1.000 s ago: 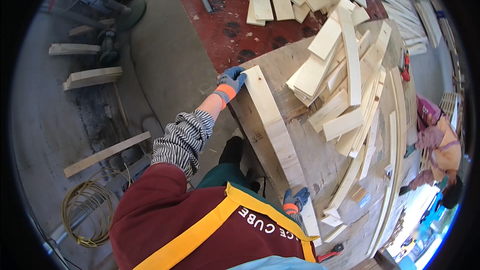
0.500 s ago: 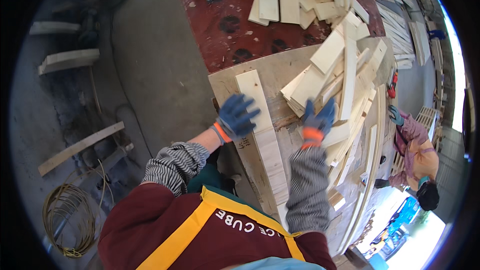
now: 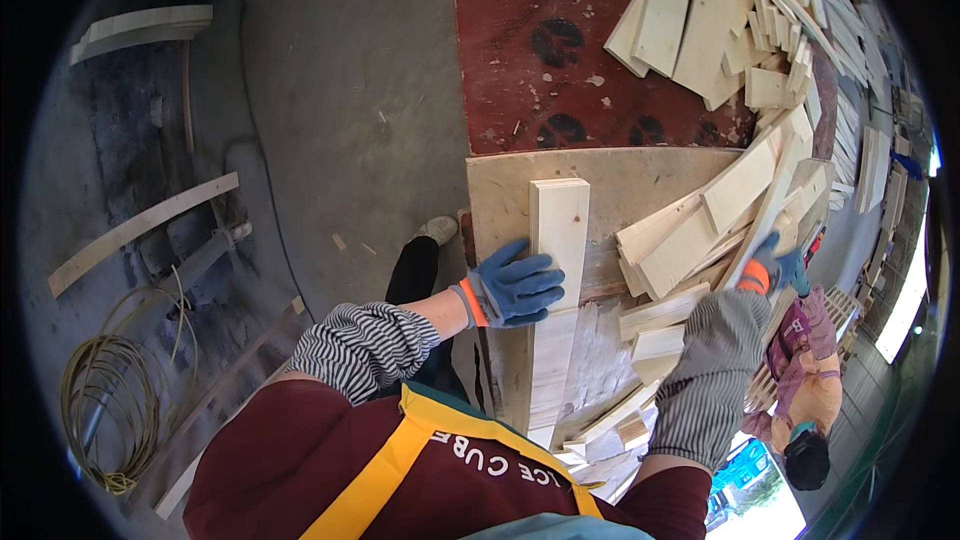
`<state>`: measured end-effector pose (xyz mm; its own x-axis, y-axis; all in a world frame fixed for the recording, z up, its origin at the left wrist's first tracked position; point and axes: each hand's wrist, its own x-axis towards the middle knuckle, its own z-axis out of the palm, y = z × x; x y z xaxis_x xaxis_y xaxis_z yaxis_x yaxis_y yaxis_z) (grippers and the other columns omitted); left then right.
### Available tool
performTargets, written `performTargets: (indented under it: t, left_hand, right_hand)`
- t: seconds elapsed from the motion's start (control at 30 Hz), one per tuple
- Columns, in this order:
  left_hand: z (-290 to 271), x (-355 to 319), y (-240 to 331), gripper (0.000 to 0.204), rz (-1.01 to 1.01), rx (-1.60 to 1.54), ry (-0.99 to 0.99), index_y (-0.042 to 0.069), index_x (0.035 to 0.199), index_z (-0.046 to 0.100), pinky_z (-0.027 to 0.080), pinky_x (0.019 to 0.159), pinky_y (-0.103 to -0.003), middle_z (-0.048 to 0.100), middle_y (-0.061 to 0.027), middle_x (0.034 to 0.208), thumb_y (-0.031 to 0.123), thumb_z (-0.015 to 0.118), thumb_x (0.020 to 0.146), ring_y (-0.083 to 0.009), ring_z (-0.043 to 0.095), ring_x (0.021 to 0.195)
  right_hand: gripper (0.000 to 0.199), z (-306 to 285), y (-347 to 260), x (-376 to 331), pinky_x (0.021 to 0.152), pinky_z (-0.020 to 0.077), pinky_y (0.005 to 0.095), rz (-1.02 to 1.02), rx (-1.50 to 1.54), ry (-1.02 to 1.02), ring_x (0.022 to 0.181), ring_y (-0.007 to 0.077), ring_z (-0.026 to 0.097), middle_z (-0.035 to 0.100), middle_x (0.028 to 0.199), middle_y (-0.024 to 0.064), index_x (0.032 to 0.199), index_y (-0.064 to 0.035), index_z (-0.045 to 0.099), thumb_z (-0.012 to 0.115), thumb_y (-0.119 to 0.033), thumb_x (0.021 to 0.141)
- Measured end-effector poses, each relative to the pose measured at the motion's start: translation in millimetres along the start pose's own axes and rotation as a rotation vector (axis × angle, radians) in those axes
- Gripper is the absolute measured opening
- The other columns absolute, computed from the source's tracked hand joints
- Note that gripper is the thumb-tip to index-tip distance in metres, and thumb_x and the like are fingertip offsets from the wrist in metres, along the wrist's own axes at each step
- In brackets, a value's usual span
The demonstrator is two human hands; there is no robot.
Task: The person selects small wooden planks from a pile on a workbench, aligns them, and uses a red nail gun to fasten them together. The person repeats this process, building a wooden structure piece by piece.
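Note:
My left hand (image 3: 515, 285), in a blue glove with an orange cuff, lies with fingers apart across a row of pale wooden boards (image 3: 562, 215) set end to end along the table's left side. My right hand (image 3: 763, 262), gloved alike, reaches into the heap of loose boards (image 3: 690, 240). It is beside the lower end of a long narrow board (image 3: 768, 202); its fingers are partly hidden, so its grip is unclear. Close to its right is a co-worker's gloved hand (image 3: 797, 270).
Beyond the wooden tabletop (image 3: 500, 175) lies a dark red panel (image 3: 510, 60) bearing more short boards (image 3: 665, 15). At the right a co-worker (image 3: 808, 380) leans in by the pile. On the floor at left are a coiled hose (image 3: 105, 410) and a wooden strip (image 3: 140, 230).
My right hand has moved rightward, across to the far side of the heap. My left hand stays on the row of boards, now flatter. The view has turned, and the co-worker's hand is nearer mine.

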<state>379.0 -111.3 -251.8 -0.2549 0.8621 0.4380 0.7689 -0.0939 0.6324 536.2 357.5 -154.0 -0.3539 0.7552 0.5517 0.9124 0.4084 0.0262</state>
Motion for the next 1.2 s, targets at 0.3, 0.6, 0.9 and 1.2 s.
performTargets:
  t: [0.3, 0.6, 0.9, 1.2]
  left_hand:
    - [1, -5, -5, 0.036, 0.039, -0.028, 0.011, 0.024, 0.119, 0.061, 0.043, 0.103, -0.054, 0.053, -0.0001, 0.135, 0.034, 0.064, 0.084, -0.0241, 0.044, 0.128]
    - [1, 6, -1, 0.037, -0.010, 0.017, 0.017, 0.024, 0.114, 0.065, 0.045, 0.100, -0.053, 0.058, 0.0009, 0.128, 0.036, 0.067, 0.079, -0.0245, 0.052, 0.119]
    - [-2, 6, -1, 0.035, 0.013, -0.004, 0.001, 0.023, 0.116, 0.063, 0.044, 0.101, -0.053, 0.057, -0.0008, 0.130, 0.035, 0.066, 0.083, -0.0260, 0.050, 0.121]
    - [-5, 4, 1, 0.037, 0.011, -0.033, 0.034, 0.024, 0.117, 0.062, 0.044, 0.102, -0.052, 0.055, -0.0007, 0.133, 0.035, 0.067, 0.083, -0.0250, 0.049, 0.124]
  right_hand:
    - [0.050, 52, 181, -20, 0.048, 0.0398, 0.0307, 0.460, 0.340, -0.615, 0.050, 0.0138, 0.047, 0.062, 0.066, 0.0031, 0.089, -0.0052, 0.070, 0.073, -0.054, 0.082]
    - [0.060, 45, 80, -12, 0.090, 0.0494, 0.0392, 0.187, 0.304, -0.674, 0.100, 0.0307, 0.064, 0.067, 0.113, 0.0219, 0.119, 0.0038, 0.062, 0.070, -0.046, 0.086]
    - [0.063, -47, -22, -8, 0.084, 0.0517, 0.0453, 0.009, 0.318, -0.560, 0.092, 0.0377, 0.066, 0.069, 0.096, 0.0236, 0.105, 0.0052, 0.065, 0.084, -0.040, 0.066]
    - [0.087, -183, -190, 6, 0.083, 0.0520, 0.0458, -0.898, -0.065, -0.847, 0.102, 0.0358, 0.061, 0.058, 0.116, 0.0154, 0.144, -0.0087, 0.039, 0.077, -0.029, 0.069]
